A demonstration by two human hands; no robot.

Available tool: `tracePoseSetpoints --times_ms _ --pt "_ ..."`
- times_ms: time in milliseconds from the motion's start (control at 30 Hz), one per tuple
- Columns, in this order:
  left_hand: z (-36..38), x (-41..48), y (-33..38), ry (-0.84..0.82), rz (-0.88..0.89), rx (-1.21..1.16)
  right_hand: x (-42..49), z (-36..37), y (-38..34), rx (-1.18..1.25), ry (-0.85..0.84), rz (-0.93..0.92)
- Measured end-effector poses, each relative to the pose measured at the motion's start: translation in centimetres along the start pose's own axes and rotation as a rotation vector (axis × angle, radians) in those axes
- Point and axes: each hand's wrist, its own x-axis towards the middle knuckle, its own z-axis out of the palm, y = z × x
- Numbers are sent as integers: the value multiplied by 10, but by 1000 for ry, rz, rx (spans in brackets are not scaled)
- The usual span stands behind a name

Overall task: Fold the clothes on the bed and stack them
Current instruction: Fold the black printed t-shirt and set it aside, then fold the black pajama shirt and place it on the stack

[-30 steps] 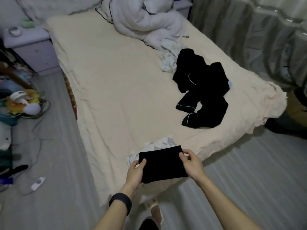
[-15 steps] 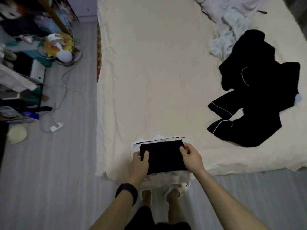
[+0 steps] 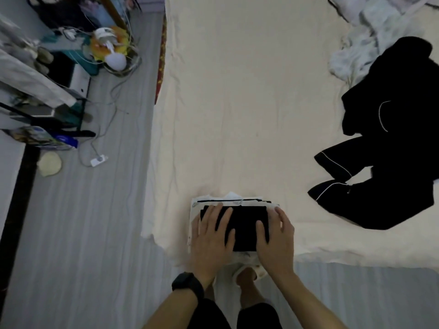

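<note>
Hands: the left hand [image 3: 211,233] and right hand [image 3: 276,236] lay flat with straight fingers, pressing down instead of pinching the edges as they had half a second earlier.
Folded black garment [image 3: 244,224]: now set on the pale stack [image 3: 237,200] at the near edge of the bed [image 3: 237,115].
Meaning: this piece looked stacked.
Further back: the black clothes [image 3: 384,162] and white garment [image 3: 356,51] lay unfolded, likely next.

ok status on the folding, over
Left hand and right hand flat, pressing the folded black garment. It sits on the stack at the bed near edge. Loose black clothes lie unfolded to the right, nothing in the way.
</note>
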Motion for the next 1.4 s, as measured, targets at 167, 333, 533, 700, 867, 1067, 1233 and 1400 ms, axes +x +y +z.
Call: tracePoseSetpoints --times_ms 167,333,533,700,867,1067,1233,1400 --pt "19 9 -32 -247 68 46 7 36 -1 -260 -123 -327" --pt "54 4 -63 -339 32 79 20 69 25 -370 -243 -328" --pt "82 15 -77 -374 11 60 33 87 40 -488 -251 -307" --pt "97 30 -90 -340 57 54 46 98 43 -494 -299 -256" --pt "123 30 -105 -231 137 12 52 115 60 -469 -308 -305" --pt "119 27 -110 -229 175 13 46 113 52 -462 -303 -285" --pt "77 29 -88 -474 23 66 42 79 18 -510 -465 -139" --pt "20 47 -63 -736 9 208 41 21 -32 -482 -559 -76"
